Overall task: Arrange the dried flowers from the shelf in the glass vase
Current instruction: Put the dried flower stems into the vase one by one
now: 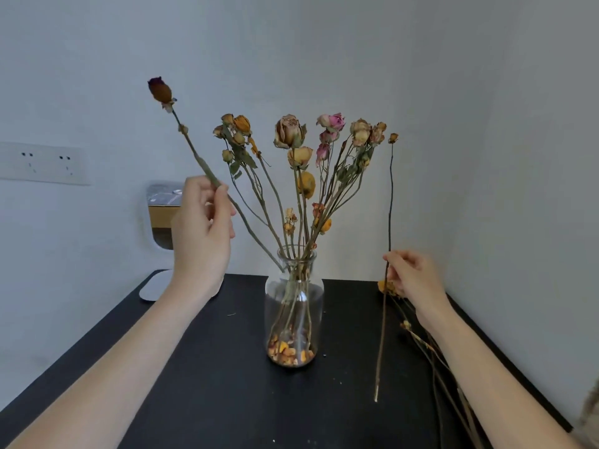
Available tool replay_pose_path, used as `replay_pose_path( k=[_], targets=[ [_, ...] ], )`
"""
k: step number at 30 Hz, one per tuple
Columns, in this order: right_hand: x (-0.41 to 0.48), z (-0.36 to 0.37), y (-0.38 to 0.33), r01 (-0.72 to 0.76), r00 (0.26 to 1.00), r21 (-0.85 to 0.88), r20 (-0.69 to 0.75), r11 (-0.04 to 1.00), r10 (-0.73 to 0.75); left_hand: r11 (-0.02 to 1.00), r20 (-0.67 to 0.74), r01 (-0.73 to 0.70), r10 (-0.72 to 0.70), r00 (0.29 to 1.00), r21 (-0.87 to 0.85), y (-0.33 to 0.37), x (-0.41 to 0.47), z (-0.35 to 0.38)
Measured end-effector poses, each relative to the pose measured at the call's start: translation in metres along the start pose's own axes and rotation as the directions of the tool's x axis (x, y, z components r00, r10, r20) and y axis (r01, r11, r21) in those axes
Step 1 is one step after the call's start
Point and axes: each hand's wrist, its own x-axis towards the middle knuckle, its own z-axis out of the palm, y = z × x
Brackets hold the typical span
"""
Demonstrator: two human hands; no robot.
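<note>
Your left hand (202, 228) is raised above the black tabletop (210, 367), thumb and curled fingers pinching the middle of a dried rose stem (194, 150). Its dark bud leans up and to the left, and its lower end slants down to the mouth of the glass vase (293, 306). The vase stands mid-tabletop, holding a spread of dried roses (290, 131), with loose petals at its bottom. To seat this stem well, I judge you should ease it down along its own slant, slowly, since the brittle heads beside it could shed. Right of the vase, your right hand (411, 273) pinches a thin stem (390, 196), upright, with one small bud. Its cut end hangs low by the tabletop; whether it touches I cannot tell. For room: a white mouse (154, 286) sits at the back left corner and open tabletop lies in front of the vase. Loose stems (431, 351) lie along the right edge, near the wall, so it is tight there.
</note>
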Motion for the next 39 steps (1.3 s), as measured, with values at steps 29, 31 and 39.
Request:
replay_pose_path(
  k=[29,31,39],
  targets=[
    [-0.001,0.010,0.003,0.014,1.000,-0.022,0.002,1.000,-0.014,0.965,0.126,-0.196,0.176,0.976,0.175,0.003,0.029,0.040],
    [-0.001,0.010,0.005,0.016,1.000,-0.024,0.001,1.000,-0.016,0.958,0.129,-0.223,0.201,0.971,0.183,0.004,0.031,0.041],
    [-0.001,0.013,0.010,0.005,1.000,-0.023,0.011,1.000,-0.005,0.920,0.426,-0.128,-0.046,0.904,0.371,-0.024,0.010,0.050]
  ],
)
